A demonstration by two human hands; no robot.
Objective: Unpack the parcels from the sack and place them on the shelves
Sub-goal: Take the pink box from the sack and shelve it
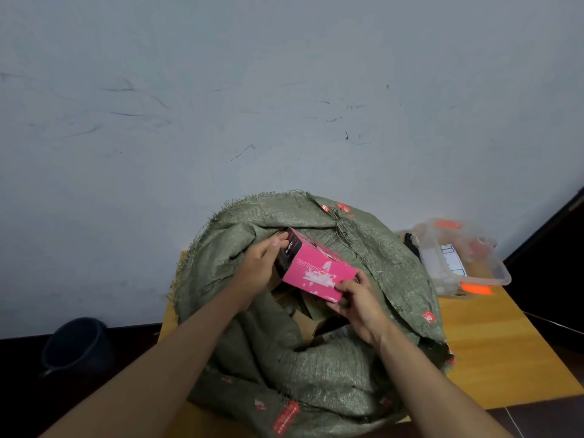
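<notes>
A green woven sack (316, 368) lies open on a yellow wooden table (493, 349). Over its mouth I hold a pink box (319, 270) with a black end, tilted. My left hand (260, 267) grips the black end, thumb on top. My right hand (360, 303) grips the lower right corner of the pink side. Brown cardboard parcels (303, 317) show inside the sack below the box, partly hidden by my hands and the fabric.
A clear plastic container (461, 257) with orange latches and small items inside stands on the table at the back right. A dark bucket (76, 343) sits on the floor at the left. A pale scuffed wall (284, 105) rises right behind the table.
</notes>
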